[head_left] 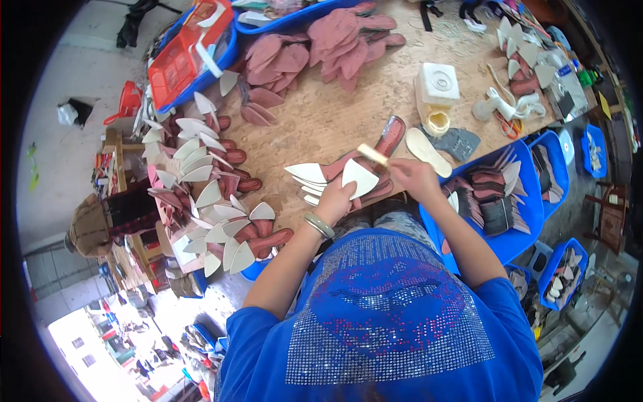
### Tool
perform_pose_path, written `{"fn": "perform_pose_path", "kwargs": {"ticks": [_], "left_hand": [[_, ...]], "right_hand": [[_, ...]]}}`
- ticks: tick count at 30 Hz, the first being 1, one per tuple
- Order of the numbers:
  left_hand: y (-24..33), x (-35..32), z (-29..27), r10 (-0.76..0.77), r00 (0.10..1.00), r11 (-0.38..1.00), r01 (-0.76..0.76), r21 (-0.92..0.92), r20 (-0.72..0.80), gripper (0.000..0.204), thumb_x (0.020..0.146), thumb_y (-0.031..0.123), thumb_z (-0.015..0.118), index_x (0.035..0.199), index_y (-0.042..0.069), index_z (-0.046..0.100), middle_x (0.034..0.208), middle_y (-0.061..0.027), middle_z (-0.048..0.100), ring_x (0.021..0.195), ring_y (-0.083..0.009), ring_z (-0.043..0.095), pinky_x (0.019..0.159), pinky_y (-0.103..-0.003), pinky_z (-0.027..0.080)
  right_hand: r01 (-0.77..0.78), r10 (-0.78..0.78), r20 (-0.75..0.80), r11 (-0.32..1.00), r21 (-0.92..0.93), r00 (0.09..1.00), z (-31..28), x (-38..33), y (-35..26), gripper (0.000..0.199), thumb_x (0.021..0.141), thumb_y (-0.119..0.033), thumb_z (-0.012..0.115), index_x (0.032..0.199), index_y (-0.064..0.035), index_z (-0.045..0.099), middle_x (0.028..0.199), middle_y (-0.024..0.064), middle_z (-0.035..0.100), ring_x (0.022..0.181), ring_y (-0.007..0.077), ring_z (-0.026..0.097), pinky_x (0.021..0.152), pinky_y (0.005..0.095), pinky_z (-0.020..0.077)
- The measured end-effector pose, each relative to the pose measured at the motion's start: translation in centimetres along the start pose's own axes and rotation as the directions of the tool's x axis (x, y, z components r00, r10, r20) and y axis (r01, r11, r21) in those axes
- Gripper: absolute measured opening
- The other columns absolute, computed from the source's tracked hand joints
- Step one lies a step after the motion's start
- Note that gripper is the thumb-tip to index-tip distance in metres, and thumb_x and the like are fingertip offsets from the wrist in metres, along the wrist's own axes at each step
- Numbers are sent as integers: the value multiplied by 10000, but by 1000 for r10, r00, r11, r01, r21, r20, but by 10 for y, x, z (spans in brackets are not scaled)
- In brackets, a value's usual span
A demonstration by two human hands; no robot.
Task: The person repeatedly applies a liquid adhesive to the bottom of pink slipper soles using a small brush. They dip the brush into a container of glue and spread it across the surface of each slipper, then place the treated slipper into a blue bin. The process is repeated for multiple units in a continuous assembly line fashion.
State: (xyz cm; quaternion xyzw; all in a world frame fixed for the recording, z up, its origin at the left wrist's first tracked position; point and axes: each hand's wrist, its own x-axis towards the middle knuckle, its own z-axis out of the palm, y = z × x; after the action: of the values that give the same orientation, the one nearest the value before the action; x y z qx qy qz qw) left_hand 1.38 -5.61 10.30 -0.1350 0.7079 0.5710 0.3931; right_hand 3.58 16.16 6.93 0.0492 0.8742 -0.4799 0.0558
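Where pinched by the left hand (pixel 337 199): a white pointed piece (pixel 360 175), close to the near edge of the wooden workbench (pixel 295 144), among maroon shoe-sole pieces (pixel 390 137).
White tips (pixel 307 174): several, fanned just left of the held piece.
Left-hand grip: thumb and fingers pressed together on the lower part of the white pointed piece; underside of grip hidden; pale bangle (pixel 319 225) at the wrist.
Right hand (pixel 415 179): fingertips pinching a pale brush (pixel 370 153), head over the maroon pieces; cannot tell whether touching.
Pale insole (pixel 427 153): just beside the right hand, next to dark grey pieces (pixel 457 143).
White plastic container (pixel 435 84): upright behind the insole, yellowish round mouth toward the near side.
White-tipped rows (pixel 194 161): overlapping along the left of the bench.
Maroon heaps (pixel 341 40): loosely piled at the far side.
Red basket (pixel 177 70): in a blue tub, far left.
Blue crate (pixel 495 253): right of the bench, filled with stacked sole pieces.
White cord (pixel 529 106): coiled at far right.
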Motion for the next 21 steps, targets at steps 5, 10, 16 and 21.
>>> {"fn": "perform_pose_path", "kwargs": {"ticks": [5,10,16,21], "left_hand": [[-20,4,-38,-2,999,999,4,36,-53,237,914,245,476,934,47,605,591,-33,582,404,-79,405,366,-243,308],[-55,45,-135,379,856,899,-249,362,-353,270,898,213,435,844,5,599,608,-93,613,506,-189,549,507,-329,440],[38,73,-239,587,721,298,230,926,-368,308,866,222,475,845,-65,588,850,-266,644,771,-398,642,715,-467,507],[51,138,-255,455,813,593,27,804,-363,306,893,225,468,1039,2,618,1160,-296,525,929,-437,595,850,-455,485]], "right_hand": [[12,11,-294,997,78,956,-22,31,24,223,855,-186,637,1015,-39,687,860,130,700,759,174,664,702,298,504],[-13,35,-273,997,81,961,-22,37,16,219,857,-149,644,1023,-11,678,884,107,703,796,121,639,723,263,491],[-59,113,-303,982,181,946,-13,19,13,219,848,-135,655,1017,1,681,903,95,701,809,109,631,737,249,484],[-75,97,-375,994,74,922,-25,10,17,209,847,-119,655,1022,-8,685,911,95,703,815,114,635,751,245,487]]}}
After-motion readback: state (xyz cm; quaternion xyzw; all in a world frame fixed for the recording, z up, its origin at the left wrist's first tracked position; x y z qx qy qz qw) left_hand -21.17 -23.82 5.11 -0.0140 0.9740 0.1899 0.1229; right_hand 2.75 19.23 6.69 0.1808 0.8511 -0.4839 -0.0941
